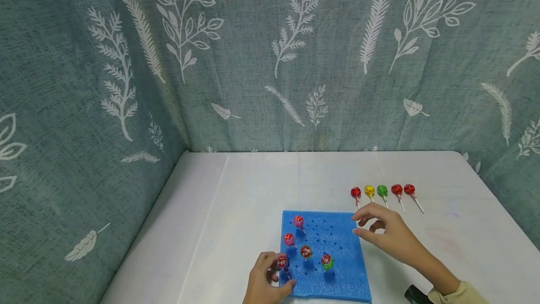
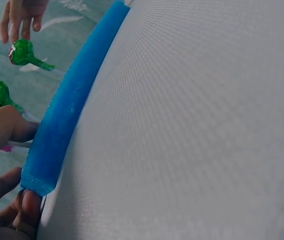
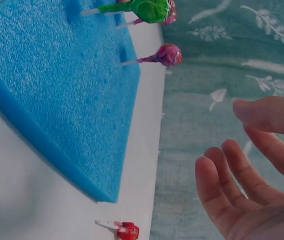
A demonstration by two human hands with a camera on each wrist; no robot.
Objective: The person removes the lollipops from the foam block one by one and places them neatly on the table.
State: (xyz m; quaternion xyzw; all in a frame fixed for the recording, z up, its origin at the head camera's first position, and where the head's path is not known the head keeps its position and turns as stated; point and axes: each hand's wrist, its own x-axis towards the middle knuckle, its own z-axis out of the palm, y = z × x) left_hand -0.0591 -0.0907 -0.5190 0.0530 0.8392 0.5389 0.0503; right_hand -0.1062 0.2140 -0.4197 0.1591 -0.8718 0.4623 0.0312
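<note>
Blue square foam board (image 1: 348, 278): edge pinched by left hand (image 1: 263, 279). Right hand (image 1: 391, 232): spread, fingers loosely bent, near board's right side. Five wrapped ball lollipops (image 1: 326, 262) stand in foam; five wrapped red, yellow, green lollipops (image 1: 382, 191) lie beyond on white table (image 1: 244, 191).

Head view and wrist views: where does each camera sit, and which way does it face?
Head: on the head, facing forward and down at the blue foam board and curtain; left hand, right hand and a sleeve show.
Left wrist: on that wrist, facing along the board's edge; left fingers show close, right hand beyond.
Right wrist: on that wrist, facing across the board; right thumb and fingers show.
Head and left wrist share board, lollipops, both hands.
</note>
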